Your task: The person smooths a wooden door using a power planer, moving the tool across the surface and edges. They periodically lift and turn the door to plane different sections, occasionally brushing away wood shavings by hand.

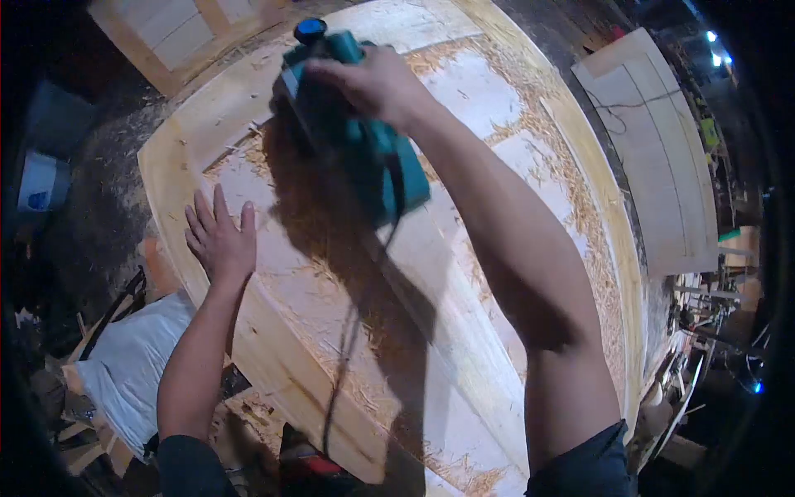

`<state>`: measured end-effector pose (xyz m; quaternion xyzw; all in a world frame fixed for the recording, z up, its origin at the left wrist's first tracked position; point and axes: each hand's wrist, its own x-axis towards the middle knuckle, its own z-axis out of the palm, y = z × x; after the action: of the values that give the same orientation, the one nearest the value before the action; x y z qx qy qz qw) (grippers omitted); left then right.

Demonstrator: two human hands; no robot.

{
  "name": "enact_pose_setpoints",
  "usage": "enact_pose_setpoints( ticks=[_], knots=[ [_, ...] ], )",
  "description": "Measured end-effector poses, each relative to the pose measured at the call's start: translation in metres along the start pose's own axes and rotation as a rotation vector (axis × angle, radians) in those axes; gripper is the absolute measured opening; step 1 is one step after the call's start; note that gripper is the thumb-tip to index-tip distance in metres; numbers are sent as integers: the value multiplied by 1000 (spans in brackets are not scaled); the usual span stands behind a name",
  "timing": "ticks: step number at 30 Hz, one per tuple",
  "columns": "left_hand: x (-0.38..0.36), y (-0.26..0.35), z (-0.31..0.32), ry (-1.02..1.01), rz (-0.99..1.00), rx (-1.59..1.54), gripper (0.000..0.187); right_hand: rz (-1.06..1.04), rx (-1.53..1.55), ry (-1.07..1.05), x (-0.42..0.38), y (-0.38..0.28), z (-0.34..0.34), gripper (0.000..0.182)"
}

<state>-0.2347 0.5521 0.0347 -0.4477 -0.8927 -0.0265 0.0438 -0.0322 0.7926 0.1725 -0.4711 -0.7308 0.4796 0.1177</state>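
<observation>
A green power planer point(364, 149) with a blue-topped knob is in my right hand point(377, 83), its fingers wrapped round the handle. The tool is slightly blurred, over the middle rail of a large framed wooden panel point(464, 306); whether it touches the wood I cannot tell. A dark cord trails from its rear end down across the panel. My left hand point(222, 240) lies flat on the panel's left edge, fingers spread, holding nothing. Curled wood shavings point(331, 257) are scattered over the recessed boards.
Another wooden panel point(654, 157) stands at the right, with a thin cord across it. Part of a further panel point(178, 37) shows at top left. A white bucket point(43, 182) is at far left, a pale sack point(141, 356) at lower left. Wood pieces and clutter lie at lower right.
</observation>
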Motion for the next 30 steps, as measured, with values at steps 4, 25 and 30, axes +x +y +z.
enact_pose_setpoints(
  ticks=[4, 25, 30],
  knots=[
    [0, -3, 4, 6, -11, 58, 70, -129, 309, 58, -53, 30, 8, 61],
    [7, 2, 8, -46, -82, 62, 71, 429, 13, -120, -560, 175, -60, 30],
    [6, 1, 9, -33, -53, 66, 71, 275, 95, -87, -422, 120, -44, 32]
  ],
)
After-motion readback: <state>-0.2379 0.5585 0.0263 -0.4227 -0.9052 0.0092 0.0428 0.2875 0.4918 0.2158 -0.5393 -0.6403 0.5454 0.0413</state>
